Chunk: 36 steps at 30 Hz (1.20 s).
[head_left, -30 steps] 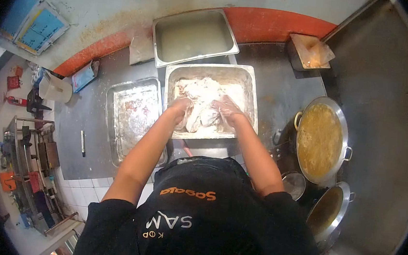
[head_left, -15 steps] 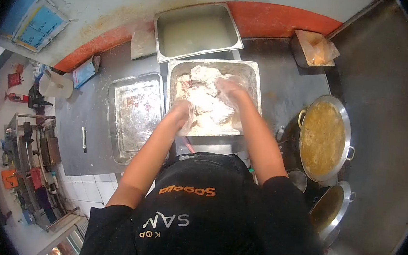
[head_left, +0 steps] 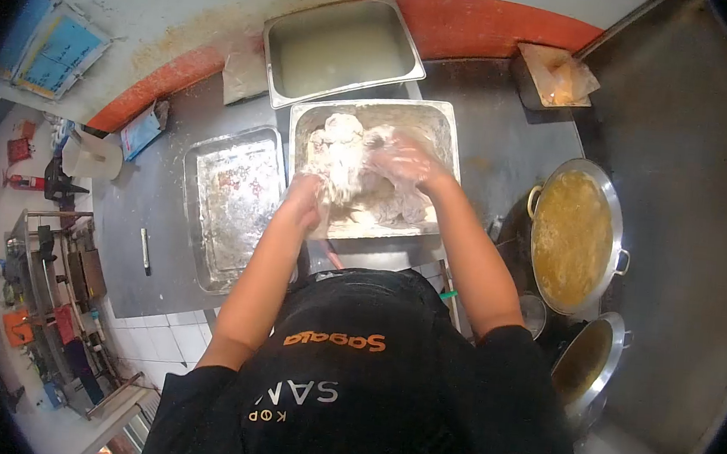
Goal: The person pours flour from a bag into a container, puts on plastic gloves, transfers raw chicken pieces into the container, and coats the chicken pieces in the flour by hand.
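Note:
Flour-coated pieces of food [head_left: 340, 151], lumpy and white, are heaped in the left part of a deep steel pan [head_left: 455, 149] of flour. My left hand [head_left: 302, 201], in a clear plastic glove, grips the heap at its near left side, its fingertips partly buried. From the right, my right hand [head_left: 406, 160], also gloved, has its bent fingers against the same pieces, slightly blurred by motion. Loose flour falls between both hands. More floured lumps lie at the pan's near side.
A shallow flour-dusted tray [head_left: 196, 212] lies left of the pan. Behind stands a steel tub of cloudy liquid [head_left: 344, 57]. Two oil-filled woks [head_left: 574, 241] are at the right. A container with a plastic bag [head_left: 558, 80] sits back right; a marker [head_left: 145, 249] lies left.
The floured pieces have been gathered toward the pan's left, baring darker flour and lumps at the right. My right hand has turned and moved slightly down. The view has shifted a little.

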Each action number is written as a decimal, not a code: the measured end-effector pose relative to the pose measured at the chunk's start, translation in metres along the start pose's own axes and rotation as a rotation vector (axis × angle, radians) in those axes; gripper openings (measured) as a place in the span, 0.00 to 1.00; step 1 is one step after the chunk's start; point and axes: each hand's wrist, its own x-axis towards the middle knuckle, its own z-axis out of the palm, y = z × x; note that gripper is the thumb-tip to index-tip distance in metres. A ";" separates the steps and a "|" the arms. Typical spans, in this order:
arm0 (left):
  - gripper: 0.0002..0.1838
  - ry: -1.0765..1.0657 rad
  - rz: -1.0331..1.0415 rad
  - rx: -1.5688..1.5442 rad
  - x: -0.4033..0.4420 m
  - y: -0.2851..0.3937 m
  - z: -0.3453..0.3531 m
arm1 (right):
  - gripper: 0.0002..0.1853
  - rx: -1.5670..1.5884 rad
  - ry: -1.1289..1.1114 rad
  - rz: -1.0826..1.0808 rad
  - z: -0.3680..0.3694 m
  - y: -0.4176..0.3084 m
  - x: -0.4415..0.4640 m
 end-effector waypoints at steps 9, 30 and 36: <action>0.21 0.007 -0.201 -0.072 0.037 -0.026 -0.008 | 0.33 -0.149 -0.174 0.283 0.061 0.093 -0.012; 0.16 0.183 0.157 -0.047 0.045 -0.042 -0.015 | 0.45 0.246 0.305 0.507 0.051 0.124 0.068; 0.15 0.182 0.024 -0.122 0.104 -0.022 -0.020 | 0.45 0.791 0.131 0.355 0.050 0.098 0.069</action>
